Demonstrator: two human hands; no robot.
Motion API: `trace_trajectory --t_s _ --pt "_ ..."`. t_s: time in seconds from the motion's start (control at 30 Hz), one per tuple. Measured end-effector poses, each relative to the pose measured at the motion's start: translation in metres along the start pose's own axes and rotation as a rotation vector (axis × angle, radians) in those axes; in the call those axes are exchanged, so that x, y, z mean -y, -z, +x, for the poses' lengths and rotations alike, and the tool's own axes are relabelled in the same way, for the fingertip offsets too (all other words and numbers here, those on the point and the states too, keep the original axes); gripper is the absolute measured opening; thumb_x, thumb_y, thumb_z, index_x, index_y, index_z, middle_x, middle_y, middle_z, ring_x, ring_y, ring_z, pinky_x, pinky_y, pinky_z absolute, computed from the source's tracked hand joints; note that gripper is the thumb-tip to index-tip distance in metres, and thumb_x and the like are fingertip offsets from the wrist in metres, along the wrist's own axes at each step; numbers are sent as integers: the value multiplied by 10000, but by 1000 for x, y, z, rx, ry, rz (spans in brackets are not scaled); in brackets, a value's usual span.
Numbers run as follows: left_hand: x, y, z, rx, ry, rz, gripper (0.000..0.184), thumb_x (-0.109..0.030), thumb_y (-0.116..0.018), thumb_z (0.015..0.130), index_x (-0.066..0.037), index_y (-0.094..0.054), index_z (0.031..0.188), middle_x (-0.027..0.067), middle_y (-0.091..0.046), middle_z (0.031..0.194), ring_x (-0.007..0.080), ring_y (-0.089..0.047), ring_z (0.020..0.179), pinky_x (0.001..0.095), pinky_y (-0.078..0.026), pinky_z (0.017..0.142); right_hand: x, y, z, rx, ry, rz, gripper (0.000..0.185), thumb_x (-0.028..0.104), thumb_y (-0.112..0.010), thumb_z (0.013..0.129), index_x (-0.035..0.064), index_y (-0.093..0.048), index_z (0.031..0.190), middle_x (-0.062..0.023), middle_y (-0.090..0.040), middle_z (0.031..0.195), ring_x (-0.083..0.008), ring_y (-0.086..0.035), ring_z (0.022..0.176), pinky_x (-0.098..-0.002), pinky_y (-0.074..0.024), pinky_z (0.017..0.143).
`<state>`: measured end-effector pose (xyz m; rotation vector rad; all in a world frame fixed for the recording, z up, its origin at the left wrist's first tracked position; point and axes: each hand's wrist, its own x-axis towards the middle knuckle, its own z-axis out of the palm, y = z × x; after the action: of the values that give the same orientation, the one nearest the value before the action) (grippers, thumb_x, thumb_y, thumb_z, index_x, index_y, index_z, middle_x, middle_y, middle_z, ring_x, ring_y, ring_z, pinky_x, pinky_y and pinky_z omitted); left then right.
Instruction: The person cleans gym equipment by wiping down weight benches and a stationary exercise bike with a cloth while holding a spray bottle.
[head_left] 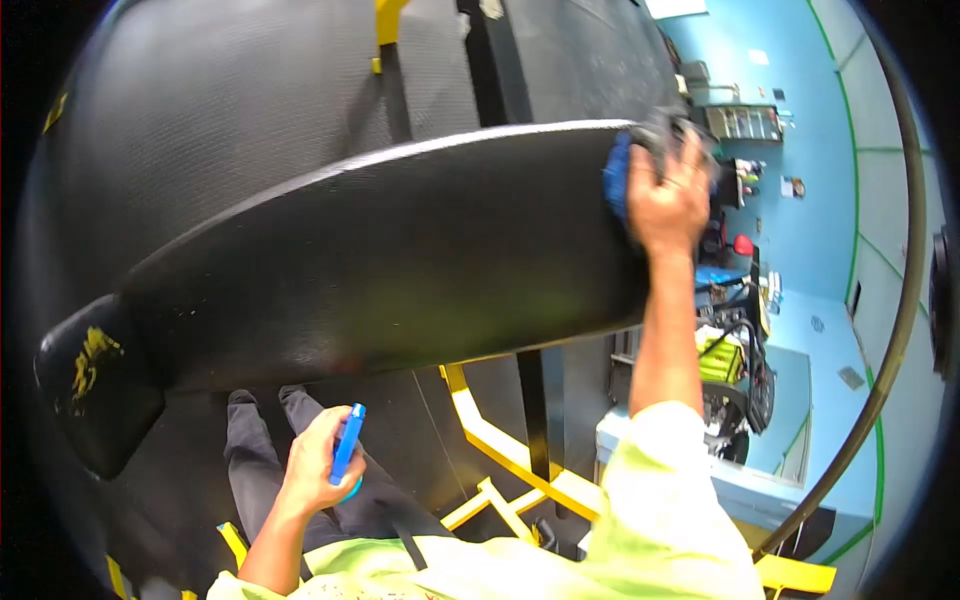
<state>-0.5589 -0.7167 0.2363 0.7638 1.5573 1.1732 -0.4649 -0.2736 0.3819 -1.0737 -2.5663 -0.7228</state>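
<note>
A long, dark, curved panel (pixel 400 250) with a light upper edge stretches across the middle of the view. At its left end is a black tip (pixel 100 390) with worn yellow marks. My right hand (pixel 670 200) presses on the panel's right end, its fingers over a blue cloth (pixel 617 180). Something grey beside those fingers is smeared by motion. Lower down, my left hand (pixel 318 465) is closed around what looks like a spray bottle (pixel 348 442), with its narrow blue head on top. This hand is in front of my legs, apart from the panel.
A yellow and black frame (pixel 520 455) stands below and behind the panel. Dark textured matting (pixel 240 110) covers the floor. To the right are a shelf rack (pixel 745 122), a cluttered cart (pixel 735 370) and a thick hose (pixel 905 290) curving downward.
</note>
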Motion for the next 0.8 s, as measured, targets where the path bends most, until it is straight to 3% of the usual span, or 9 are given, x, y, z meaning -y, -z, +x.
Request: trace_trajectory --t_s 0.13,0.17,0.27,0.37,0.43,0.6,0.67,0.73,0.8 --pt "6 -11 5 6 -45 -40 458 -65 -659 686 -17 -578 1135 145 -612 911 268 -651 764 343 -517 697 10 59 -117 292 253 71 508 319 -717 761 168 -649 1241 -142 -513 1393 -466 -354 1363 -625 -248 1103" --pt "5 -10 2 7 -14 -66 458 -69 -660 694 -19 -578 1141 144 -615 920 273 -651 774 340 -517 704 -4 72 -120 172 340 296 533 242 -728 747 164 -631 1265 -159 -519 1388 -455 -383 1348 -588 -255 1116" --pt "5 -7 -13 -9 134 -192 457 -75 -665 703 -20 -580 1149 144 -621 941 275 -643 776 335 -515 715 -49 49 -105 117 124 217 490 219 -631 855 45 -584 1311 -254 -563 1304 -451 -477 1265 -500 -358 1067" --pt "16 -10 -18 2 47 -69 451 -77 -671 705 -25 -584 1145 135 -620 948 269 -640 771 325 -513 724 -18 9 17 76 -116 219 445 394 -533 949 94 -627 1265 -169 -489 1423 -451 -501 1229 -445 -438 1013" --pt "12 -13 -18 13 82 -45 451 -77 -676 706 -31 -586 1145 118 -617 929 256 -649 785 324 -509 719 -2 -6 34 46 88 -144 465 451 -541 931 133 -645 1254 -103 -470 1458 -449 -443 1293 -509 -377 1068" --pt "14 -9 -26 -3 126 -125 453 -71 -679 703 -33 -586 1145 107 -612 914 238 -631 752 324 -502 698 -30 54 -104 158 306 58 472 285 -647 840 73 -615 1261 -158 -490 1428 -465 -380 1344 -561 -308 1093" --pt "16 -3 -26 -45 75 -94 454 -69 -679 702 -34 -587 1144 104 -611 912 235 -624 738 324 -501 690 -37 63 -93 170 174 177 464 174 -605 901 -63 -533 1293 -255 -556 1322 -399 -473 1297 -423 -326 1109" --pt "18 -1 -30 -58 106 -114 449 -63 -674 700 -35 -589 1140 105 -606 908 240 -609 712 322 -497 679 -56 30 -48 69 -66 313 457 327 -603 920 -26 -611 1211 -285 -532 1322 -433 -474 1286 -423 -388 1056" --pt "15 0 -29 -72 73 -41 431 -70 -660 703 -31 -585 1125 131 -608 919 270 -629 738 347 -511 699 -82 0 25 201 -320 364 474 400 -568 961 -26 -638 1159 -222 -650 1085 -325 -622 1063 -354 -468 915"
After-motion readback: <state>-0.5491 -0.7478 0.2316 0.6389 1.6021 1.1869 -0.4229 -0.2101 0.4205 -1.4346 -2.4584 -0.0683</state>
